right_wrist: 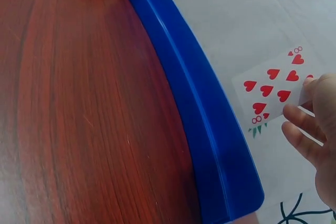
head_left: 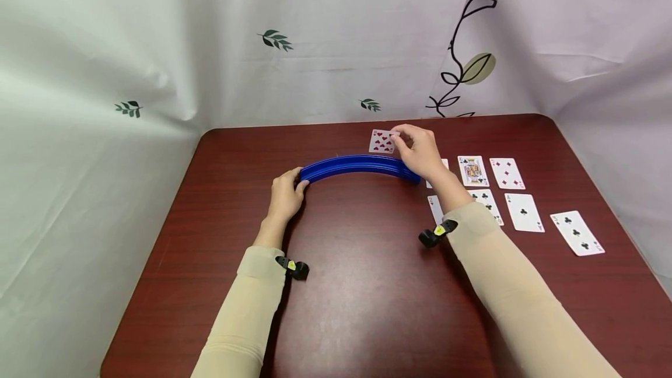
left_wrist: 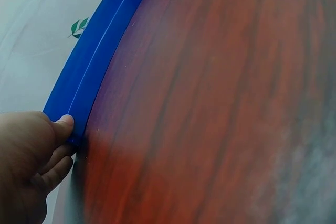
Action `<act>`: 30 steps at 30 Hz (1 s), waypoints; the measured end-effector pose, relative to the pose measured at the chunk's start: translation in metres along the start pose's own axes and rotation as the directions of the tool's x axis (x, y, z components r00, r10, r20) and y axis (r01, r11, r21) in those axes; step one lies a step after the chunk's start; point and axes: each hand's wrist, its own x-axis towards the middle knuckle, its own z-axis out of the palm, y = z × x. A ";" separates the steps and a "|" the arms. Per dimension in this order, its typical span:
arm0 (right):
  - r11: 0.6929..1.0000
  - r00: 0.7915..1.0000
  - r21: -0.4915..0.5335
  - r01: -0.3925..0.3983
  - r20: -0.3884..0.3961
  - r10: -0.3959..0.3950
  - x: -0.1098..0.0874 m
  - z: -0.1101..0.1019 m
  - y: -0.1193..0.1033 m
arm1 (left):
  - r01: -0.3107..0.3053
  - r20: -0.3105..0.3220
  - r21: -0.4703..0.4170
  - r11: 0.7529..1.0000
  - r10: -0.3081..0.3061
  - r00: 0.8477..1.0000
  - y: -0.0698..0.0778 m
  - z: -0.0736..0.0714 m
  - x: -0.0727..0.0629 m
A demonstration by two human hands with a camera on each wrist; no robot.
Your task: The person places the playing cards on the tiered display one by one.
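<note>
A curved blue card holder (head_left: 353, 163) arcs across the far middle of the table, a groove running along its length. My left hand (head_left: 286, 196) pinches its left end, thumb on the near face in the left wrist view. Between the thumb and fingers of my right hand (head_left: 420, 149) is a playing card, the eight of hearts (right_wrist: 273, 85), held by one edge with its face toward me. The card is just beyond the holder, near its right half. In the head view the right hand overlaps the holder's right end.
Face-up cards lie in two rough rows at the right: a king of clubs (head_left: 473, 171), a five of diamonds (head_left: 507, 174), an ace of clubs (head_left: 524, 212), a three of clubs (head_left: 577, 233) and others partly behind my right arm. A white curtain (head_left: 325, 74) hangs behind the table (head_left: 357, 284).
</note>
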 end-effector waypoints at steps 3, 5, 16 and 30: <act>1.000 1.000 0.012 0.007 0.008 -0.007 0.002 0.004 -0.002 | 0.006 -0.006 -0.018 1.000 -0.006 1.000 0.000 0.000 0.000; 1.000 1.000 0.017 0.013 0.014 -0.013 0.003 0.006 -0.004 | 0.015 -0.008 -0.034 0.999 -0.016 1.000 0.000 0.000 -0.001; 0.998 0.999 0.042 0.036 0.029 -0.038 0.007 0.018 -0.011 | 0.044 -0.070 -0.129 0.991 -0.054 0.996 -0.002 0.000 -0.001; 0.995 0.995 0.074 0.069 0.061 -0.074 0.008 0.032 -0.021 | 0.079 -0.043 -0.147 0.986 -0.086 0.995 0.000 -0.003 -0.002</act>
